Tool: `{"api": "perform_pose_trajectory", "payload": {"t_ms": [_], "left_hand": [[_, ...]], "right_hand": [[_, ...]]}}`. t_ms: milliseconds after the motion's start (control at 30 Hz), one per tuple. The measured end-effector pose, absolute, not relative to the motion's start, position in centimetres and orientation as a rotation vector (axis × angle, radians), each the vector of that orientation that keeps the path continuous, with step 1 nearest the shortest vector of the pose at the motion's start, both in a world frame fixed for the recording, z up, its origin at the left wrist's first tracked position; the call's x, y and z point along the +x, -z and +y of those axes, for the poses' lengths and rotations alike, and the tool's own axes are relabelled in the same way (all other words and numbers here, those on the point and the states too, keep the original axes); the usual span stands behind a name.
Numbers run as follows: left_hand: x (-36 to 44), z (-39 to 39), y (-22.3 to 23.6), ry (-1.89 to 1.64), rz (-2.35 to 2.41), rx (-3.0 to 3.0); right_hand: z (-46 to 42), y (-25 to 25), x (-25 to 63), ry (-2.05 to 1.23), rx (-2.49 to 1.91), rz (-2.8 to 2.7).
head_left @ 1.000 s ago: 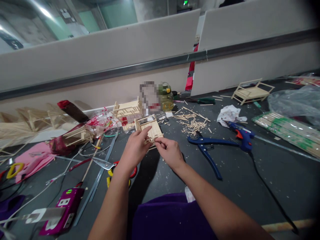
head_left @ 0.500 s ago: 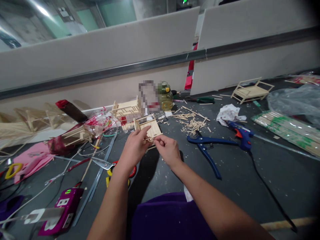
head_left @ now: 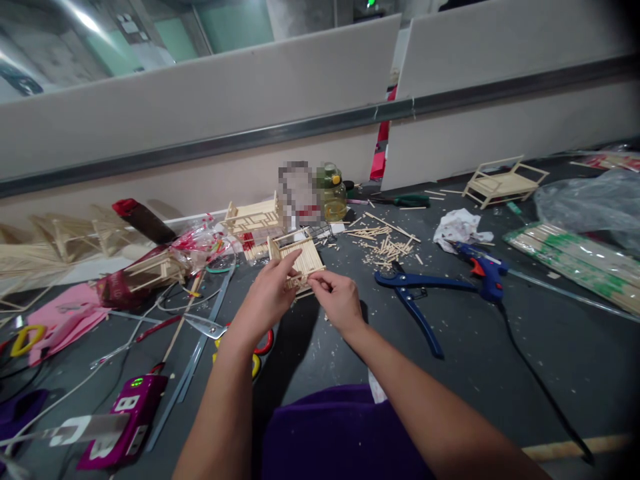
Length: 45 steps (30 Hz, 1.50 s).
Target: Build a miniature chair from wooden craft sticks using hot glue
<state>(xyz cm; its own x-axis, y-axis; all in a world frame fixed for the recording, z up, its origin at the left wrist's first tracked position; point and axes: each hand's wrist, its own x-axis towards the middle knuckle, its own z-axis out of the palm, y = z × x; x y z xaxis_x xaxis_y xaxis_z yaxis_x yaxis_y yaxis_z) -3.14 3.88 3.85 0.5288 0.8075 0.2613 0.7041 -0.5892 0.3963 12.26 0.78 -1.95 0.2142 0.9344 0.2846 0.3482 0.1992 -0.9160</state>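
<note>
A small model of pale wooden sticks (head_left: 306, 255), with a slatted top and a raised back, sits on the dark table in front of me. My left hand (head_left: 270, 290) grips its front left side, thumb raised over the slats and the other fingers partly hidden behind the palm. At the front right corner, my right hand (head_left: 337, 297) pinches the model's edge between thumb and forefinger. Whether a separate stick is in that pinch is too small to tell. Just behind stands another stick model (head_left: 253, 217) with a lattice front.
Right of my hands lie blue cutters (head_left: 425, 281), a blue glue gun (head_left: 493, 275) and scattered short sticks (head_left: 387, 247). Scissors (head_left: 207, 328) rest by my left forearm, near a purple power strip (head_left: 127, 420). A bottle (head_left: 333, 197) stands at the back; bagged sticks (head_left: 575, 263) lie far right.
My left hand and forearm have shifted very slightly left. Both hands keep their places on the stick model, which has hardly moved.
</note>
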Motion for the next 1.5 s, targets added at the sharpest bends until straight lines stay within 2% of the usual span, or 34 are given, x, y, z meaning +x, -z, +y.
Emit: {"api": "perform_pose_trajectory", "payload": {"t_ms": [1500], "left_hand": [[-2.65, 3.96, -3.92, -0.687, 1.309, 2.488]], "right_hand": [[0.81, 2.48, 12.63, -0.689, -1.359, -1.314]]}}
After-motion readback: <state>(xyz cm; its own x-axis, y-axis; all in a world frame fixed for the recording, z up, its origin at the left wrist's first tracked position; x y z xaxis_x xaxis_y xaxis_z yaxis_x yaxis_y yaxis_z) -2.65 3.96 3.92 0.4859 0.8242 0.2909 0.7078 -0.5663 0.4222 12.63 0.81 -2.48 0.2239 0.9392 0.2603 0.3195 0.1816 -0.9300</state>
